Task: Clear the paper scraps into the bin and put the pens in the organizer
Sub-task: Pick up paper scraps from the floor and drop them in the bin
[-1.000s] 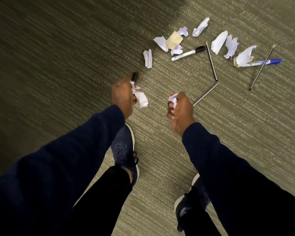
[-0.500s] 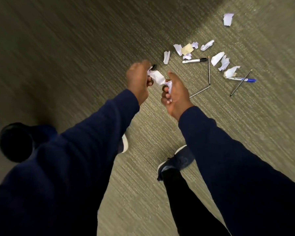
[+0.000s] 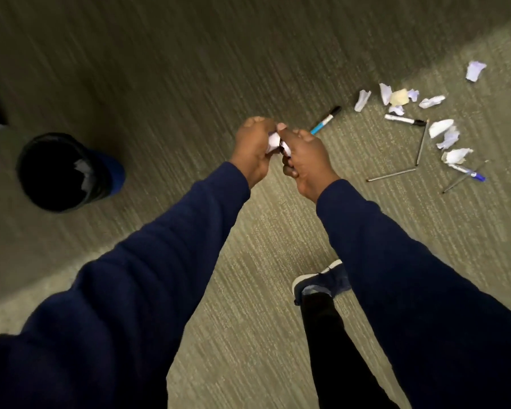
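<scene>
**Scraps gathered, bin now in view**

Head camera: A second ago my hands were apart and low over the carpet, each pinching its own bit of paper. Now they have come together in front of me. My left hand (image 3: 252, 150) and right hand (image 3: 304, 160) are both curled closed and pressed against one another, squeezing a crumpled white paper wad (image 3: 273, 143) between them. I have straightened up and turned left, and the round black waste bin (image 3: 61, 172) with a blue base, absent from the frame a second ago, now stands at the left, well apart from my hands, with some pale paper already inside it.

I judge this as the carry step: the handful is consolidated and the next thing is to swing it over the bin's mouth and let go.

Much remains. The scattered white and pale-yellow paper scraps (image 3: 443, 128) lie on the grey-green striped carpet (image 3: 189, 69) at the right, mixed with the pens: a blue-barrelled marker with a black cap (image 3: 326, 120) nearest my hands, a white marker (image 3: 403, 120), thin grey stick pens (image 3: 391, 174) and a blue-capped pen (image 3: 469, 172). The organizer is not visible.
</scene>
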